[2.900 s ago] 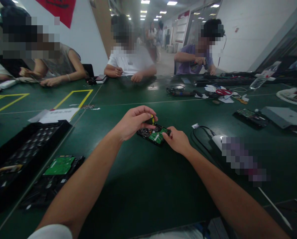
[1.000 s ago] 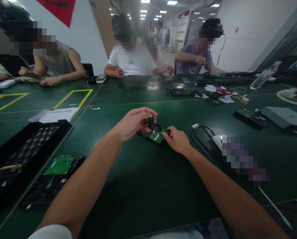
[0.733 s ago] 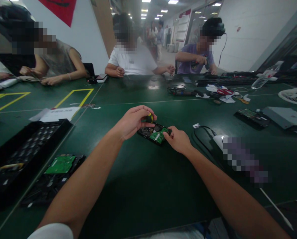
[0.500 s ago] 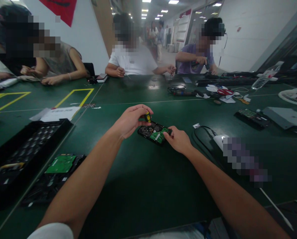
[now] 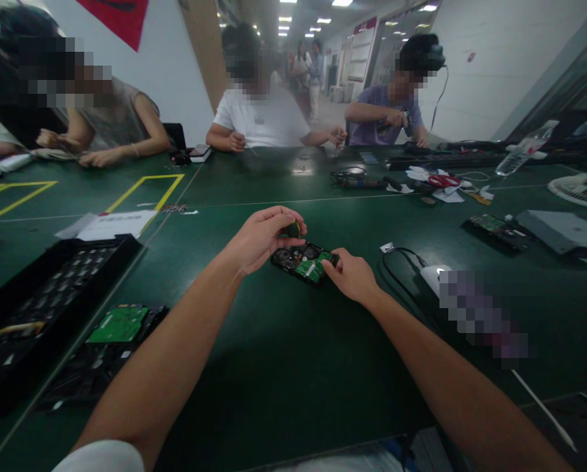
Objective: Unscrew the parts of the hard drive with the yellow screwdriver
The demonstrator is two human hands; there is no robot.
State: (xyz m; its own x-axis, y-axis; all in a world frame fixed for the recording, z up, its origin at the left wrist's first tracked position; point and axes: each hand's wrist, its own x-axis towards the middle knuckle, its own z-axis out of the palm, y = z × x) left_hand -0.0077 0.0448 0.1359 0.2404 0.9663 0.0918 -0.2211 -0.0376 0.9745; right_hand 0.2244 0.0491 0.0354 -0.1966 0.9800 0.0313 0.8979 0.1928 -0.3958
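A black hard drive point(image 5: 303, 261) with a green circuit board on top lies on the green table point(image 5: 284, 367) in front of me. My left hand point(image 5: 259, 239) is closed round the dark, yellow-marked handle of a small screwdriver point(image 5: 293, 230), held upright over the drive's far end. My right hand point(image 5: 351, 276) grips the drive's near right corner, fingers curled against its edge. The screwdriver's tip is hidden behind my fingers.
A black tray point(image 5: 38, 308) and another drive with a green board point(image 5: 119, 326) sit at the left. A black cable point(image 5: 401, 262), more drives point(image 5: 494, 231) and a grey box point(image 5: 559, 231) lie to the right. Three people work at the far edge of the table.
My left hand's fingers have shifted round the screwdriver handle, which has turned so its yellow mark shows less. The drive and my right hand have stayed put.
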